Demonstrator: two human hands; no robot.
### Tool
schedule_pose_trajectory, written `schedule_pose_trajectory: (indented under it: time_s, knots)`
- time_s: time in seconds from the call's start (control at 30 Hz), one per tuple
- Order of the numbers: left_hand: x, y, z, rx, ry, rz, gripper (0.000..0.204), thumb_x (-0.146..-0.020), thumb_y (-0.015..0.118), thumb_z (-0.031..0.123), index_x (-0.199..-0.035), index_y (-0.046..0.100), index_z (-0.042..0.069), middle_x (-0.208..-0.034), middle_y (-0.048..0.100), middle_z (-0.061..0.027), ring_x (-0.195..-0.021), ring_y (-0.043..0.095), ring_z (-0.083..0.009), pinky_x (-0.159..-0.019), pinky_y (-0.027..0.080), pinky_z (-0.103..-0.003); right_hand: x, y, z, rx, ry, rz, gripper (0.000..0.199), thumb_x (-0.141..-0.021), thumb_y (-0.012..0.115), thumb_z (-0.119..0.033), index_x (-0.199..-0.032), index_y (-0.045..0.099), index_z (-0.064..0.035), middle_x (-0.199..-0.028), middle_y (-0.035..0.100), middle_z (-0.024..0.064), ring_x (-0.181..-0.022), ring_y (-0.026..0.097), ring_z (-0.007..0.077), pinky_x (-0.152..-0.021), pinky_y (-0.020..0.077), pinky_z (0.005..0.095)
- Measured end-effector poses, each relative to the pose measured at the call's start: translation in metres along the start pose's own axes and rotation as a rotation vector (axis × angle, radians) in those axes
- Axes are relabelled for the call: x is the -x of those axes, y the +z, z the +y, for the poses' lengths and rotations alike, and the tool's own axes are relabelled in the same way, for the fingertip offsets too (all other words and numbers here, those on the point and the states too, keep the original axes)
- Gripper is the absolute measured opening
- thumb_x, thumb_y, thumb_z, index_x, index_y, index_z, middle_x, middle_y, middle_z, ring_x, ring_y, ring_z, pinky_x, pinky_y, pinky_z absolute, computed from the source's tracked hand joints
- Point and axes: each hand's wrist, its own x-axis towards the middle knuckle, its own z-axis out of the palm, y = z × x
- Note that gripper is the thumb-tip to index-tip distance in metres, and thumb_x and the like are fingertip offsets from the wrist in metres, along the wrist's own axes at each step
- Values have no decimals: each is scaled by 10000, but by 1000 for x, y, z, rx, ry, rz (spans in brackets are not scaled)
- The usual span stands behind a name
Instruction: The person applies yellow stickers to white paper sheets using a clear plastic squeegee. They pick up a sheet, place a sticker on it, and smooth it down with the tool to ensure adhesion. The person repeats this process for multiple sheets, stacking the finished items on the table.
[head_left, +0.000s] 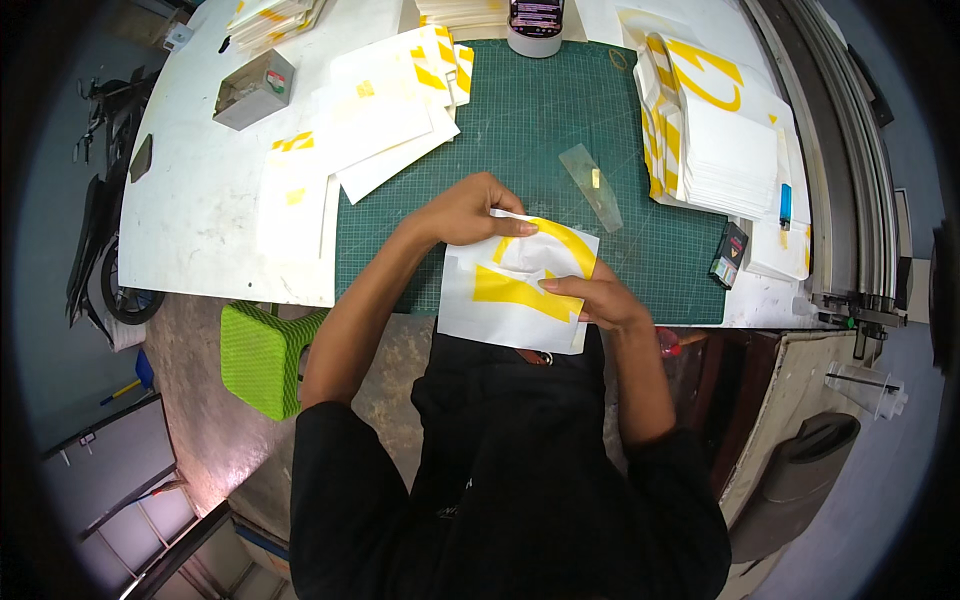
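Mat: I saw the green cutting mat spread with loose white sheets.
Stack: a thick pile of yellow-printed sheets waited at right; I judged most work remained.
Sheet: the white sheet with yellow sticker hung at the near mat edge.
Left hand: pinched its top edge.
Right hand: closed on its right side, yellow part partly lifted.

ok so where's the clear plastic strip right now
In the head view the clear plastic strip lies on the green cutting mat, up and to the right of the hands, between the held sticker sheet and the stack of sheets on the right.
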Motion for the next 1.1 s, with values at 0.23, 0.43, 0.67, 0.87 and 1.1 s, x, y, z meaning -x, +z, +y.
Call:
schedule_pose_trajectory:
  time_s: [0.23,0.43,0.67,0.87,1.1]
  knots:
    - [-10,-6,-9,-8,85,36,367,-936,792,359,-962,801,-7,-731,724,-94,-628,599,-141,-629,480,-321,19,19,-10,329,120,-175,609,-895,802,-224,-1392,528,-2,-978,668,33,-700,619,71,-506,460,224]
    - [-6,-13,4,89,-67,-29,374,-961,774,368,-916,817,-1,-723,734,-51,-629,593,-82,-632,488,-297,20,3,-2,121,-160,-78,659,-895,793,-187,-1442,508,47,-1274,651,112,-1174,618,196,-1053,473,337]
    - [8,-12,18,172,-117,-50,399,-984,757,378,-930,822,-12,-717,730,-21,-612,586,-56,-602,476,-273,21,-9,7,-321,-211,-194,663,-931,670,-119,-1516,416,64,-1444,575,170,-1334,567,252,-1120,456,395]
    - [11,-7,23,198,-150,-67,384,-987,753,371,-980,829,-6,-767,765,-38,-626,634,-74,-624,502,-266,19,-20,11,-275,-224,-291,808,-908,669,-140,-1588,282,60,-1557,468,187,-1464,457,307,-1217,364,433]
    - [11,4,25,242,-138,-23,362,-980,757,353,-911,834,6,-715,746,-47,-622,594,-78,-646,497,-284,17,-20,20,-367,-171,-395,823,-912,692,-143,-1599,276,36,-1565,459,178,-1463,449,302,-1213,366,440]
